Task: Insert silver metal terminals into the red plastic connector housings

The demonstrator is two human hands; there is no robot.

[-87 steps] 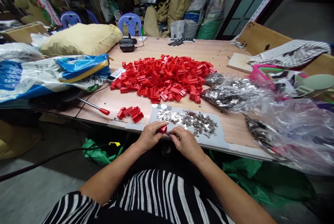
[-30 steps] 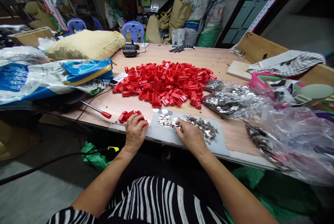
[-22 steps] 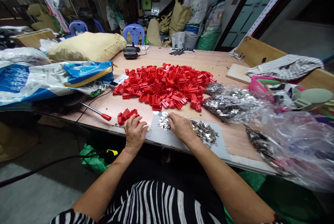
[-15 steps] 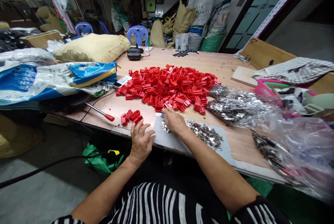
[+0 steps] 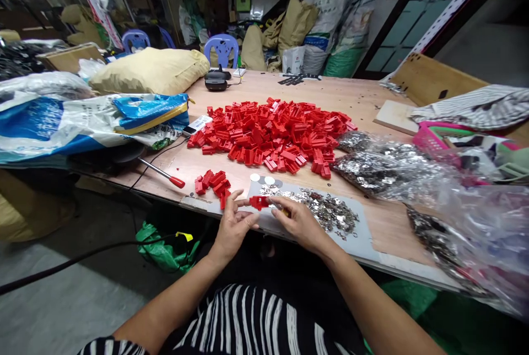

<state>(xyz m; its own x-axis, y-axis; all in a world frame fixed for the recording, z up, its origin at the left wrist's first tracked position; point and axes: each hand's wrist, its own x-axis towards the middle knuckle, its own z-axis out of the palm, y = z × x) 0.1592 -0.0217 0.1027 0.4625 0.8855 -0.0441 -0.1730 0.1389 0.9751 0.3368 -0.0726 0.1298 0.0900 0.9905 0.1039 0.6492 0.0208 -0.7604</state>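
In front of me a small red plastic part (image 5: 259, 202) is held up between my two hands, over the near edge of the grey board (image 5: 363, 236). My left hand (image 5: 235, 227) has its index fingertip at the part's left side, with the thumb just below. At the part's right end are the fingers of my right hand (image 5: 298, 224), closed in a pinch. Something small and yellowish shows by the right fingers; I cannot make it out. Small shiny metal pieces (image 5: 330, 210) lie loose on the board. Left of my left hand sits a small group of red parts (image 5: 212, 181).
A large heap of red plastic parts (image 5: 273, 134) covers the table's middle. Clear bags of metal pieces (image 5: 380, 170) lie at right, beside a pink basket (image 5: 433, 140). A red-tipped metal lever (image 5: 165, 175) projects at left, near blue-and-white sacks (image 5: 82, 129).
My right hand has drawn back from the near edge of the red heap towards me. My left hand has moved right, and a red part now shows between the hands.
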